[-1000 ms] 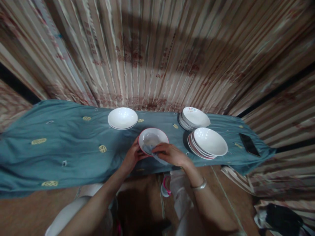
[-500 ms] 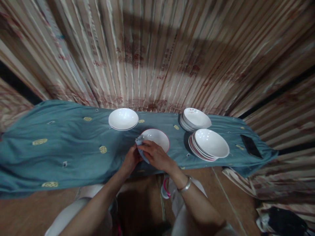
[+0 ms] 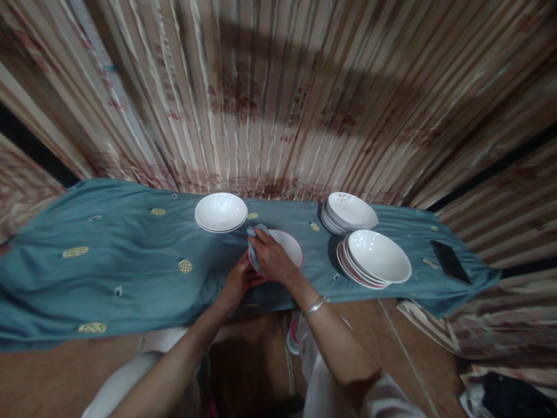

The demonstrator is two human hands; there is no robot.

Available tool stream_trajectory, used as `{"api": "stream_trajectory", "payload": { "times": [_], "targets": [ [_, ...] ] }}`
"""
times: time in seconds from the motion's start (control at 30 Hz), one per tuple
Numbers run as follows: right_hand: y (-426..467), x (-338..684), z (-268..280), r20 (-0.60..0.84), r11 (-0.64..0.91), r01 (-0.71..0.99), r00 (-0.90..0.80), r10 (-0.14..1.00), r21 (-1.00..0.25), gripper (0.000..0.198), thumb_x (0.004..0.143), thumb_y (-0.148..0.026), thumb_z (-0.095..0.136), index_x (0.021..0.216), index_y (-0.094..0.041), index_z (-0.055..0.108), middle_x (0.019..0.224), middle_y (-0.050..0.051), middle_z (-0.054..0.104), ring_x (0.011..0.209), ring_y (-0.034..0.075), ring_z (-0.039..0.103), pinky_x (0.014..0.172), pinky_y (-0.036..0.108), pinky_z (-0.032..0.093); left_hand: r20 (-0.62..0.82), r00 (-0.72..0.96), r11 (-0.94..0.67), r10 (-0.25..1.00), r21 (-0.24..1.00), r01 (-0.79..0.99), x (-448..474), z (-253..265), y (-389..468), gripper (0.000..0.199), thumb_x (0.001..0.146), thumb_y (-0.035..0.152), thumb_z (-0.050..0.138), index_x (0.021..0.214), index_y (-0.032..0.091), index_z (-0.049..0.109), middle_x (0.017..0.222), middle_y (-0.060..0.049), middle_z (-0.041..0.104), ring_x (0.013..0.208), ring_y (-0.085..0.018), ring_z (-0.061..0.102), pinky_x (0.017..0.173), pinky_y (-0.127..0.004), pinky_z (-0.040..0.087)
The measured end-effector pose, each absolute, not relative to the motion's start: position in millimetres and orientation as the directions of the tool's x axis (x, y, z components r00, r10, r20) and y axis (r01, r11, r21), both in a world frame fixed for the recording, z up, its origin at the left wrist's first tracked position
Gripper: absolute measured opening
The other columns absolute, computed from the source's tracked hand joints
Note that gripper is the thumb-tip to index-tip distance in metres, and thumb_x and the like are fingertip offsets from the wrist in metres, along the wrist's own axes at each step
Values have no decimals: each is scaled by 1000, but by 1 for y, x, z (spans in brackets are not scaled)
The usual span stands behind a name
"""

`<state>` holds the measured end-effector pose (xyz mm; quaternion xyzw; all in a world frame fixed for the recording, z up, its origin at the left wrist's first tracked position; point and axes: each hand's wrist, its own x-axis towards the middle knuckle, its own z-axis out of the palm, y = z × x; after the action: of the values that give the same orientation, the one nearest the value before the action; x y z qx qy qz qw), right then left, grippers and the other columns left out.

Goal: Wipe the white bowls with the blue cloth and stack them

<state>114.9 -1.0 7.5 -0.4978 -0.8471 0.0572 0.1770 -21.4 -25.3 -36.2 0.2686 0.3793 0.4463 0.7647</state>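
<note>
A white bowl with a red rim (image 3: 290, 244) sits near the front edge of the cloth-covered table. My left hand (image 3: 238, 281) grips its near left side, with the fingertips partly hidden under the rim. On the bowl's left rim, my right hand (image 3: 274, 255) presses a bluish-grey cloth (image 3: 256, 232) with closed fingers; a bracelet circles that wrist. Behind and left of my hands stand two nested white bowls (image 3: 221, 211).
A stack of bowls (image 3: 351, 211) stands at the back right, with another stack (image 3: 378, 256) in front of it. A dark phone (image 3: 451, 261) lies at the table's right end. Patterned curtains (image 3: 270, 93) hang behind the teal tablecloth (image 3: 148, 267).
My right hand has moved the cloth up and over the bowl's left rim. The left hand has shifted slightly right along the bowl's near side. The view has moved slightly.
</note>
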Motion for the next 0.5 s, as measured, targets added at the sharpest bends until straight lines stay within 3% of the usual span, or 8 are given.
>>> {"api": "stream_trajectory", "payload": {
  "times": [0.23, 0.5],
  "targets": [
    [5, 122, 12, 187, 322, 939, -296, 937, -124, 50, 95, -7, 35, 143, -4, 46, 145, 23, 49, 120, 27, 56, 105, 43, 47, -357, 298, 459, 885, 773, -438, -20, -27, -27, 63, 83, 26, 63, 143, 18, 47, 101, -7, 74, 72, -19, 72, 73, -37, 61],
    [-7, 146, 13, 135, 106, 994, -100, 986, -33, 48, 96, -10, 37, 141, -5, 49, 144, 24, 50, 113, 29, 57, 96, 44, 48, -369, 287, 462, 884, 782, -418, -19, -21, -29, 60, 83, 22, 60, 141, 17, 48, 102, -8, 73, 73, -20, 73, 72, -35, 62]
  ]
}}
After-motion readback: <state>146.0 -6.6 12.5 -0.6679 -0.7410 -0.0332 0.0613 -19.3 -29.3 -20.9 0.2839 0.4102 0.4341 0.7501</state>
